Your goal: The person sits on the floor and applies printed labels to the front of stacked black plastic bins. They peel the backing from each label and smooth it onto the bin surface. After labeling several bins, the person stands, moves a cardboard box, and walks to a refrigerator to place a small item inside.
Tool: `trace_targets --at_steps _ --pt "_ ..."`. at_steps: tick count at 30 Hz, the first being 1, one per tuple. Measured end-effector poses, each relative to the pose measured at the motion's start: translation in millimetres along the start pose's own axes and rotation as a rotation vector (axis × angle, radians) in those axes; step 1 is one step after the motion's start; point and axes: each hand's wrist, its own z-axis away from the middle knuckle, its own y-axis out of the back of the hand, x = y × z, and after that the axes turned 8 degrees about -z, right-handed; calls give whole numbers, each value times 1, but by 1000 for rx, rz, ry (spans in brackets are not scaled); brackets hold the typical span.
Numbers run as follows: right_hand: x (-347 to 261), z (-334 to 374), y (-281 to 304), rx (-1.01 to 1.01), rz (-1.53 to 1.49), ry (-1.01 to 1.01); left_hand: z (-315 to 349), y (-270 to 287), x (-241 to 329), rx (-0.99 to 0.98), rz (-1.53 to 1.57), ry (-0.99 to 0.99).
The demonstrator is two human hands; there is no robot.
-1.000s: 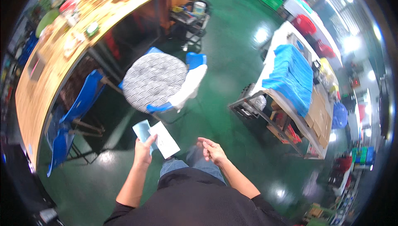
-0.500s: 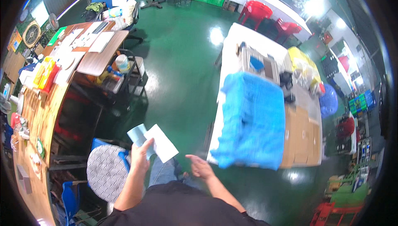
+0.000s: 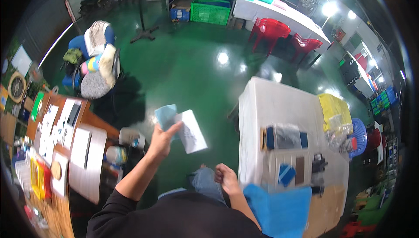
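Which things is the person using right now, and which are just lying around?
In use:
- left hand, holding a white paper packet and a light blue sheet
- right hand, closed, holding nothing that shows

Lying about:
- white table
- blue cloth
- red chairs
- green crate
- wooden desk

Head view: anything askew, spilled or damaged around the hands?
Nothing stands out. The left hand holds a white sheet and a light blue sheet up, fanned apart; the right hand is closed near the white table.

White table (image 3: 266, 107): blue cloth (image 3: 279, 209), yellow cloth (image 3: 334, 109), clear bags (image 3: 286, 135).
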Motion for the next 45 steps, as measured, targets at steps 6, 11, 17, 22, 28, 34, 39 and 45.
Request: trace_targets --at_steps 6,11,17,22,28,34,39,45 --pt "-175 -191 -4 161 333 104 -235 -80 -32 -76 -7 288" --pt "-331 -375 -102 -78 680 -66 -381 -85 -10 172 3 389" --pt "-487 -619 -177 -435 867 -84 -606 -65 2 145 -214 190" --pt "-606 -752 -175 -243 454 26 -832 -126 18 -241 -353 266" --pt "-798 -849 -168 -94 305 180 -1080 -233 42 -761 -421 343" --pt "-959 -1030 -190 -110 1149 321 -1289 -318 14 -993 -508 266" --pt "-1066 -1181 -240 -283 1152 216 -1429 -340 30 -779 -473 296" --pt "-1154 -1396 -203 -173 850 221 -1609 -289 -9 -324 -496 415"
